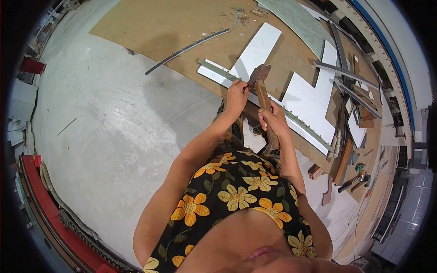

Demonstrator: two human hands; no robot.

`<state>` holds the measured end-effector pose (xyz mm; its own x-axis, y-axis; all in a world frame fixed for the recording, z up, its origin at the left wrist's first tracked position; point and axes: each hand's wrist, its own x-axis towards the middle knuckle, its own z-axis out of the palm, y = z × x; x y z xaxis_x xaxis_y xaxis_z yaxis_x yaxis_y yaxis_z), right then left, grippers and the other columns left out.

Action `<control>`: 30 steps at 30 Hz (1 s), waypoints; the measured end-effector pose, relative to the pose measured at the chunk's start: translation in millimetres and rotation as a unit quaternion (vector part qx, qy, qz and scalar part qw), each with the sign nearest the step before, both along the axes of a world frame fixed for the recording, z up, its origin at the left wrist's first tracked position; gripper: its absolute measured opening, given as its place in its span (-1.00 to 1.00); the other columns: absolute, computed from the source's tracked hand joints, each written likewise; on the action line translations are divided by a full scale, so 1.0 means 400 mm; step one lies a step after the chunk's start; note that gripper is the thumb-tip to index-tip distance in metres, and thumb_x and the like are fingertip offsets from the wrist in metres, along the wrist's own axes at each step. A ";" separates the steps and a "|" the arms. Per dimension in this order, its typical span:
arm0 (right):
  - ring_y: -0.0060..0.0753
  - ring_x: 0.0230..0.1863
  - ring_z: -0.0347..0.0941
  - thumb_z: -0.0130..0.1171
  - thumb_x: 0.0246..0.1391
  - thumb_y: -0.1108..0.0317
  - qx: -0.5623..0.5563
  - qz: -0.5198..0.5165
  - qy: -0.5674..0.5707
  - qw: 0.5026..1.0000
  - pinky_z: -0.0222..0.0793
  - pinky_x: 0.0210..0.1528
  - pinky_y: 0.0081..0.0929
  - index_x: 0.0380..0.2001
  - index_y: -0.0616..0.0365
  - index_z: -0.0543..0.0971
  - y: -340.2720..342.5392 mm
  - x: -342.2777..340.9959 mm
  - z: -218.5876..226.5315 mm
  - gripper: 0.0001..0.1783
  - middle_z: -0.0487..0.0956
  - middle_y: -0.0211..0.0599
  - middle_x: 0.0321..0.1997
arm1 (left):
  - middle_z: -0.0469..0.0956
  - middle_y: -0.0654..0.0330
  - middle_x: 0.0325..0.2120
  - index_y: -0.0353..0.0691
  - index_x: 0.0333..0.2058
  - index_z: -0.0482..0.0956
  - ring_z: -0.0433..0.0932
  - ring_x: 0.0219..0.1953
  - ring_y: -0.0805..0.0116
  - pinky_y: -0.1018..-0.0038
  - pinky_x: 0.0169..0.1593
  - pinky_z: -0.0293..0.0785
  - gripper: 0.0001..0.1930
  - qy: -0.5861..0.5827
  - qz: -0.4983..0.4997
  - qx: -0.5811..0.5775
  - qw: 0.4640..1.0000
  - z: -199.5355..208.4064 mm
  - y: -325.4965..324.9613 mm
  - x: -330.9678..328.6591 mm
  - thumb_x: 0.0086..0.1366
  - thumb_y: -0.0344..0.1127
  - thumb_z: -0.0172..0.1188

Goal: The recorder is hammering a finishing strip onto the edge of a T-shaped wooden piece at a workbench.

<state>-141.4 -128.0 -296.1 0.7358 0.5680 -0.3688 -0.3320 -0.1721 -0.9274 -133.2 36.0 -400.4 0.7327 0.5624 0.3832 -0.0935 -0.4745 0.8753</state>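
Observation:
My right hand (274, 120) is wrapped round the wooden handle of a hammer (262, 94). The hammer's rusty metal head is up beside the fingers of my left hand (237, 97). Those fingers are pinched together at the near edge of a white cut-out board (314, 101); whatever small thing they may hold is too small to make out. Along that edge runs a narrow green strip (300, 122) with small bumps on it. The hammer and my hands hide its middle part.
The board lies on a brown worktable (141, 25). A curved dark strip (187, 48) sticks out past the table's left edge. Farther back are a second hammer (236, 17) and a pale green sheet (300, 27). Offcuts, metal bars (348, 73) and hand tools (355, 183) crowd the right side.

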 end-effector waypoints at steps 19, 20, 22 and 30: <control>-0.66 -0.75 0.24 0.02 0.14 0.51 0.007 -0.052 -0.019 0.998 0.20 -0.73 -0.65 0.10 0.26 0.34 -0.090 -0.016 0.003 -0.57 0.39 -0.42 -0.58 | 0.60 0.06 -0.53 -0.21 -0.35 0.66 0.59 -0.46 0.10 0.24 -0.37 0.44 -0.83 0.065 -0.019 0.074 0.995 0.055 -0.089 -0.015 0.03 -0.36 0.36; -0.67 -0.75 0.24 0.06 0.12 0.48 0.018 -0.054 -0.017 0.998 0.20 -0.74 -0.64 0.04 0.25 0.36 -0.091 -0.016 0.002 -0.61 0.40 -0.43 -0.60 | 0.61 0.06 -0.52 -0.20 -0.37 0.66 0.60 -0.45 0.10 0.24 -0.37 0.44 -0.84 0.070 -0.018 0.069 0.995 0.060 -0.090 -0.016 0.04 -0.34 0.35; -0.68 -0.76 0.25 0.11 0.11 0.45 0.030 -0.052 -0.015 0.998 0.20 -0.74 -0.64 -0.01 0.25 0.39 -0.088 -0.015 0.003 -0.64 0.41 -0.45 -0.61 | 0.61 0.07 -0.52 -0.20 -0.37 0.66 0.60 -0.45 0.10 0.24 -0.36 0.45 -0.85 0.080 -0.019 0.075 0.994 0.055 -0.083 -0.012 0.05 -0.33 0.35; -0.67 -0.75 0.25 0.04 0.15 0.50 -0.006 -0.037 -0.018 0.999 0.20 -0.74 -0.64 -0.04 0.24 0.38 -0.088 -0.014 -0.012 -0.71 0.41 -0.43 -0.60 | 0.62 0.08 -0.50 -0.20 -0.39 0.66 0.61 -0.43 0.09 0.24 -0.33 0.45 -0.86 0.097 -0.021 0.096 0.990 0.045 -0.082 -0.008 0.05 -0.32 0.34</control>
